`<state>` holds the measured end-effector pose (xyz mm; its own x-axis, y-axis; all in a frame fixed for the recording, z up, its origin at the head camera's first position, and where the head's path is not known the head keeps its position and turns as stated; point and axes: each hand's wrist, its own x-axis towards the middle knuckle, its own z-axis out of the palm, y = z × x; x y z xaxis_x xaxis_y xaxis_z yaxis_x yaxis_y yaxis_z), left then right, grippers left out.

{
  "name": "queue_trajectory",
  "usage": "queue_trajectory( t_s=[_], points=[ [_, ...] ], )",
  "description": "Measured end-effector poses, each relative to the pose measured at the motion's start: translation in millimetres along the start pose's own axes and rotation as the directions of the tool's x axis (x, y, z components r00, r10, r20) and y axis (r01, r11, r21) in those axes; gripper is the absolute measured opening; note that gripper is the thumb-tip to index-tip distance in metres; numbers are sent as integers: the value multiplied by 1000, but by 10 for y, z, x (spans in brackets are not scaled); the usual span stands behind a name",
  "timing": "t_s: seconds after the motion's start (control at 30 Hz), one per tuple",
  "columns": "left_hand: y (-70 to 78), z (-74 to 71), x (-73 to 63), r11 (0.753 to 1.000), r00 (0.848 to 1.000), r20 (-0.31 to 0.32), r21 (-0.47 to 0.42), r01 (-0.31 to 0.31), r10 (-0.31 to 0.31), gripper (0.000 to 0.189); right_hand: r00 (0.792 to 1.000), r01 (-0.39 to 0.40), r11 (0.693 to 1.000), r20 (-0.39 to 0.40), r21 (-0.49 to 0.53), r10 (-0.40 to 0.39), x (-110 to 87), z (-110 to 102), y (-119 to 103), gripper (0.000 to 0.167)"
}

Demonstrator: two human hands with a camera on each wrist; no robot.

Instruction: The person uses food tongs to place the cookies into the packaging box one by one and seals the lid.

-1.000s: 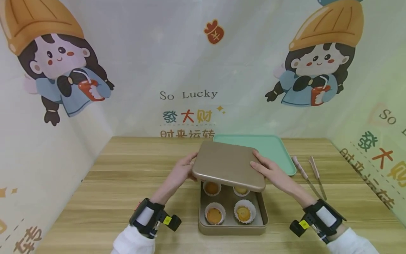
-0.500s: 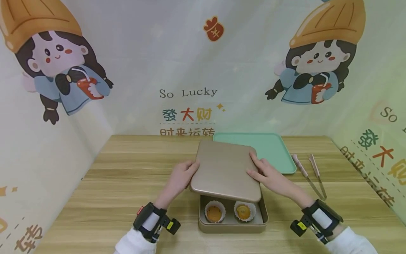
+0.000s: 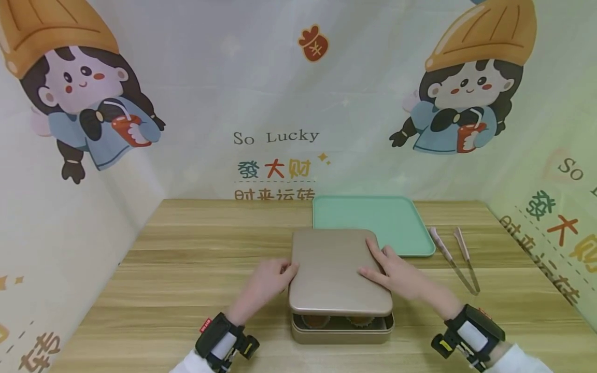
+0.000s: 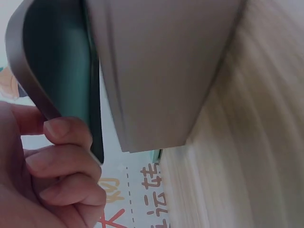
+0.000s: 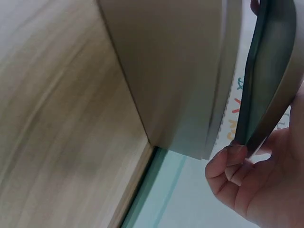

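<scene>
A bronze-coloured tin lid [image 3: 336, 269] hangs just over the matching rectangular tin [image 3: 342, 338], with a gap left at the front. Through that gap show two cupcakes in white paper cups, mostly hidden. My left hand [image 3: 268, 282] pinches the lid's left edge; the left wrist view shows thumb and curled fingers at its rim [image 4: 35, 90]. On the opposite side my right hand [image 3: 396, 272] grips the lid, thumb and a finger on its top and other fingertips under the rim in the right wrist view.
Behind the lid lies a mint-green tray [image 3: 392, 223]. Metal tongs [image 3: 459, 261] with pale handles rest right of it on the wooden table [image 3: 186, 269]. A printed cloth [image 3: 200, 93] hangs at the back and sides.
Both hands have brought the lid toward the front and down over the tin, levelling it. Cupcakes that were in plain sight are now mostly covered.
</scene>
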<state>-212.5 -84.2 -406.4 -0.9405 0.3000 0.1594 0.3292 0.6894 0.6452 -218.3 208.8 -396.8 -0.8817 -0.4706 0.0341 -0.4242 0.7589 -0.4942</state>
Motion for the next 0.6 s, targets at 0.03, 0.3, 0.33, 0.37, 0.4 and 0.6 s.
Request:
queue_trajectory(
  t_s=[0.03, 0.3, 0.33, 0.37, 0.4, 0.6],
  points=[
    [-5, 16, -17, 1000, 1000, 2, 21, -7, 7, 32, 1000, 0, 1000, 2, -18, 1, -15, 21, -3, 78],
    [-30, 123, -101, 990, 1000, 15, 137, -24, 22, 34, 999, 12, 986, -47, -169, -20, -76, 161, 7, 79],
    [-31, 132, -105, 990, 1000, 15, 142, -25, 23, 34, 999, 10, 985, -42, -171, -17, -82, 172, 12, 79],
    [-33, 139, -110, 989, 1000, 17, 144, -25, 22, 34, 999, 10, 985, -39, -170, -17, -89, 179, 15, 79],
    [-31, 143, -116, 988, 1000, 19, 150, -25, 22, 33, 999, 8, 985, -37, -171, -15, -96, 188, 21, 78],
    [-15, 153, -144, 984, 1000, 15, 177, -28, 26, 32, 999, 10, 988, -40, -154, -16, -115, 209, 32, 78]
  ],
)
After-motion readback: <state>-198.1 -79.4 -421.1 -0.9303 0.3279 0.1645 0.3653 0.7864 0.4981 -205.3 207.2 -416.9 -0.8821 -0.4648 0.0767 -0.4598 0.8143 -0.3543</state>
